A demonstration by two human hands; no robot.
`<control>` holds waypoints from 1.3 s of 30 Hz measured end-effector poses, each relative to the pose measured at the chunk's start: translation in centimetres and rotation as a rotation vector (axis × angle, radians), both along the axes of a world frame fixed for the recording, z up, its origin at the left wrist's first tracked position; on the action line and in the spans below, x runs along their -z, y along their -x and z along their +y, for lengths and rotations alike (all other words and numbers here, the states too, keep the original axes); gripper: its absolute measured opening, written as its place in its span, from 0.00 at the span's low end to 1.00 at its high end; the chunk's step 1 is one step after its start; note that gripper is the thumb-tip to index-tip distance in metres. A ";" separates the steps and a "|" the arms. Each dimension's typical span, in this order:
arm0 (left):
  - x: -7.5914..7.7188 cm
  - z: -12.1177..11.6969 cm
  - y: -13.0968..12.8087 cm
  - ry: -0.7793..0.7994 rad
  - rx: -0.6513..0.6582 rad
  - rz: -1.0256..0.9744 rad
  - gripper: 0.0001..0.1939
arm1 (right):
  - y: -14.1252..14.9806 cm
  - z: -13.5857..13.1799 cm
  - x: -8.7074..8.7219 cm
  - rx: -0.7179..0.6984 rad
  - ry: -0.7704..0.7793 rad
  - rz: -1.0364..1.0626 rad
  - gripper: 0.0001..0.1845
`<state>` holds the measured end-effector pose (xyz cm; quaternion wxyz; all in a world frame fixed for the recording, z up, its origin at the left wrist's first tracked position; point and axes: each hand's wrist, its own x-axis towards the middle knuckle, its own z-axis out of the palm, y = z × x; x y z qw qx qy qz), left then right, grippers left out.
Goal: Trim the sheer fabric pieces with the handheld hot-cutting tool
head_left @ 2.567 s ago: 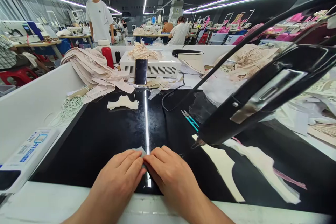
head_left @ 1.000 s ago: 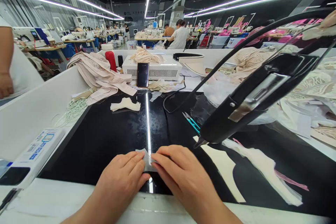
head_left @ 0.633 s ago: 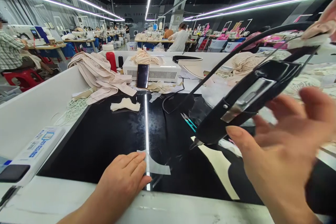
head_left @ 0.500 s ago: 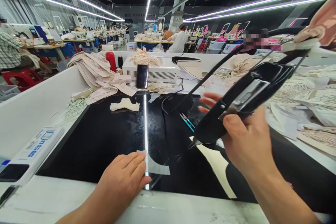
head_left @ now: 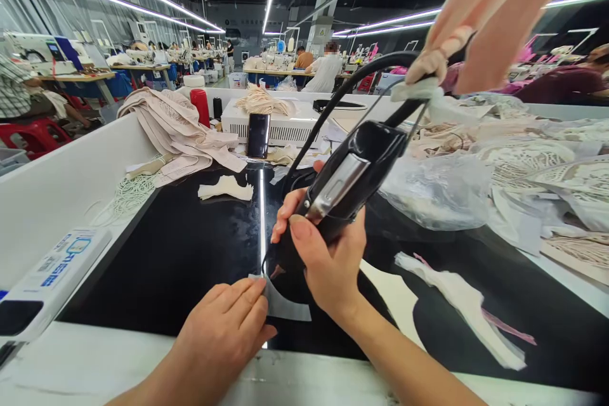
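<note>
My left hand [head_left: 223, 327] lies flat on the glossy black table [head_left: 181, 247], its fingers stretched out and pressing the left end of a small curved grey fabric piece [head_left: 285, 307]. My right hand [head_left: 328, 254] is wrapped round a black hand-held tool [head_left: 347, 181] that hangs on a black cable [head_left: 352, 79]. The tool's tip [head_left: 273, 271] points down at the top of the fabric piece, close to my left fingertips.
A white box machine [head_left: 285, 124] with a phone [head_left: 257, 135] leaning on it stands at the back, next to a beige fabric pile [head_left: 176, 127] and a red bottle [head_left: 200, 104]. Cut pieces [head_left: 461, 298] and plastic bags [head_left: 432, 190] lie right. Other people sit behind.
My right hand left the fabric piece, reached up right, took hold of the hanging tool and pulled it down left to the piece. My left hand stayed on the fabric.
</note>
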<state>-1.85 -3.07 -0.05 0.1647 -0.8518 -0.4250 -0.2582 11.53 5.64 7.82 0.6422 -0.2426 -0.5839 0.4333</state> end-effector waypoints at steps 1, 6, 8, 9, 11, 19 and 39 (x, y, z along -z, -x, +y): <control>0.0 0.0 -0.1 0.000 -0.002 -0.006 0.18 | 0.3 0.0 0.1 -0.009 -0.004 0.002 0.20; 0.2 0.1 -0.3 -0.032 -0.025 -0.007 0.20 | 0.6 0.4 0.7 -0.025 -0.022 0.023 0.19; 0.3 0.2 -0.4 -0.052 -0.029 -0.015 0.20 | 0.6 0.5 0.9 -0.016 -0.020 0.039 0.21; 0.4 0.2 -0.5 -0.057 -0.030 -0.020 0.20 | 0.5 0.5 0.9 -0.010 -0.018 0.050 0.22; 0.4 0.2 -0.5 -0.060 -0.028 -0.023 0.19 | 0.6 0.5 0.9 0.001 -0.011 0.071 0.22; 0.5 0.0 -0.5 -0.041 -0.033 -0.011 0.20 | 0.8 0.5 0.9 0.013 -0.010 0.086 0.24; 0.6 0.1 -0.4 -0.062 -0.032 -0.010 0.20 | 1.7 0.3 1.3 0.040 0.066 0.047 0.15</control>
